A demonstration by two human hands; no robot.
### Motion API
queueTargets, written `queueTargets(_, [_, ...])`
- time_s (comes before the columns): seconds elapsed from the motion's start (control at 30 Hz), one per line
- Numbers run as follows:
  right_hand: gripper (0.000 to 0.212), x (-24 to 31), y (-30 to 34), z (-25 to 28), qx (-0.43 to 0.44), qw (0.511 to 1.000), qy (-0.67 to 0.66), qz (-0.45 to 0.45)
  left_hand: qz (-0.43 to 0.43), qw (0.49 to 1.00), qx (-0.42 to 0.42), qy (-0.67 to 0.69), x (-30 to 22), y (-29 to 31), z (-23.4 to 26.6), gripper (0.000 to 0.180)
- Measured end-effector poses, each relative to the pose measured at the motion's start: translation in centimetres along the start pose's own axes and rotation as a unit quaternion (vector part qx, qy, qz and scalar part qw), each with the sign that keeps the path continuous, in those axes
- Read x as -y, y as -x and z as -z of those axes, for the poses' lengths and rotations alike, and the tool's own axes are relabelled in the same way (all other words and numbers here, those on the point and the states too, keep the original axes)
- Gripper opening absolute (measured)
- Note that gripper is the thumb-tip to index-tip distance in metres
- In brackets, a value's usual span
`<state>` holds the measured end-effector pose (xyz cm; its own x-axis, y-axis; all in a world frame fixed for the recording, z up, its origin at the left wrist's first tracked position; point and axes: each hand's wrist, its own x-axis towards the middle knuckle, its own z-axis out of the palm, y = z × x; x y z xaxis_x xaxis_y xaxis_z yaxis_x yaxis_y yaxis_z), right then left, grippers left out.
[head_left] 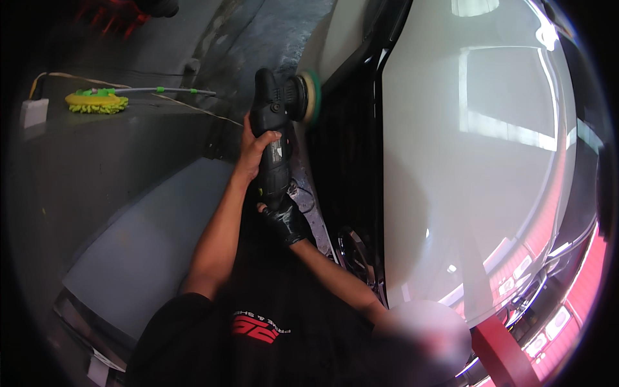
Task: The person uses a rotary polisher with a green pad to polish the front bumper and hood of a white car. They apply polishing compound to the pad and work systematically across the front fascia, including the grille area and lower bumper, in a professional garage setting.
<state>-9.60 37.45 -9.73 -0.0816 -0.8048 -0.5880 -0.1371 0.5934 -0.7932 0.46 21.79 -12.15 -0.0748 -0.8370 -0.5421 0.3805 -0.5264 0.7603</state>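
The bare left hand (253, 147) and gloved right hand (284, 218) grip a black polisher (274, 129), its green pad (312, 95) against a white car (471, 168). A yellow mop (97, 101) lies on the floor (97, 168).

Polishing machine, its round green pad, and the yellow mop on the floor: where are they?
polishing machine (276, 138), head view, black body
green pad (314, 95), head view, pad rim
yellow mop (97, 101), head view, fluffy head

car detailing workshop | white car (477, 161); polisher (278, 122); wash mop (97, 101)

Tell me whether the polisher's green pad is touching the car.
Touching. In the head view the green pad on the black polisher presses flat against the car beside the dark grille, with no gap visible.
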Motion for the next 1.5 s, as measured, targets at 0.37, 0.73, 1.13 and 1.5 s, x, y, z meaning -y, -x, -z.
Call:
queueTargets(0.37, [0.045, -9.7, -0.7, 0.5, 0.120, 0.990, 0.051, -0.051, 0.004, 0.990, -0.129, -0.052, 8.2, -0.1, 3.4, 0.091])
queueTargets(0.73, [0.029, 1.1, -12.9, -6.4, 0.031, 0.977, -0.160, -0.139, 0.053, 0.975, -0.043, -0.213, 0.8, -15.6, 3.8, 0.097])
queueTargets(1.13, [0.010, 4.2, -11.2, -4.3, 0.069, 0.939, -0.219, -0.256, 0.037, 0.931, -0.067, -0.358, -2.2, -13.0, 0.6, 0.098])
queueTargets(1.5, [0.021, -4.4, -5.5, -3.9, 0.081, 0.959, -0.245, -0.120, -0.024, 0.916, -0.105, -0.387, 0.4, -5.7, -0.8, 0.101])
